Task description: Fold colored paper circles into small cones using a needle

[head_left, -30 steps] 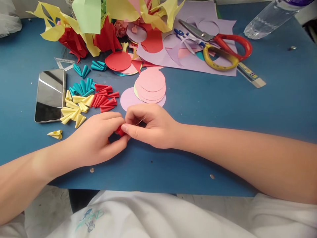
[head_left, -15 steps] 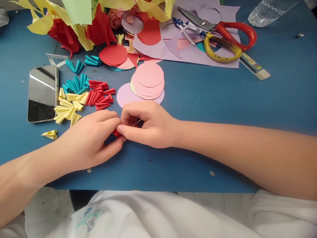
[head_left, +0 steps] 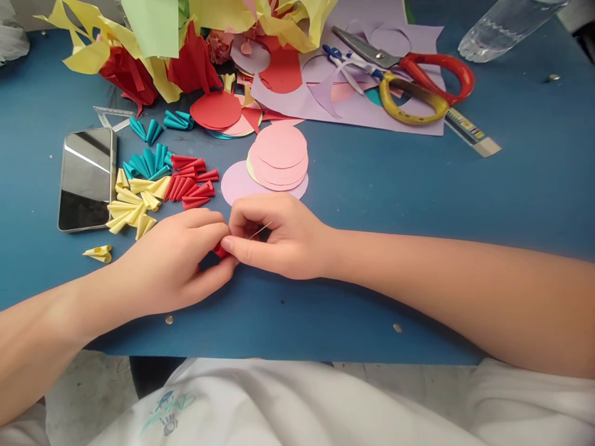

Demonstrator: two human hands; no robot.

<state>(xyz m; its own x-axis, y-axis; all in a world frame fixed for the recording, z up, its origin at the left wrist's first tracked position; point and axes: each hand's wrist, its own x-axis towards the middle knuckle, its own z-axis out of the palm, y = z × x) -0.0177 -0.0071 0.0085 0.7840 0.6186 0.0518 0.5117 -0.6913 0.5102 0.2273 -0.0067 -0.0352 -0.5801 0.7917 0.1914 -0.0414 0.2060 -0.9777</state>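
My left hand (head_left: 179, 260) and my right hand (head_left: 279, 238) meet at the middle of the blue table (head_left: 418, 198), fingers pinched together on a small red paper piece (head_left: 218, 250), mostly hidden between them. A thin pin or needle (head_left: 260, 230) shows at my right fingers. Just beyond lie red paper cones (head_left: 190, 183), yellow cones (head_left: 132, 204) and teal cones (head_left: 146, 162). A stack of pink paper circles (head_left: 279, 155) lies right behind my right hand.
A phone (head_left: 87, 178) lies at the left. Scissors (head_left: 409, 68) with red and yellow handles, a compass (head_left: 346, 62) and a ruler (head_left: 471, 135) rest on lilac paper at the back. Crumpled yellow and red paper scraps (head_left: 139, 56) pile at the back left. A plastic bottle (head_left: 502, 25) lies at the back right.
Both hands stay pinched on the red piece with only small finger shifts. The view has moved slightly.
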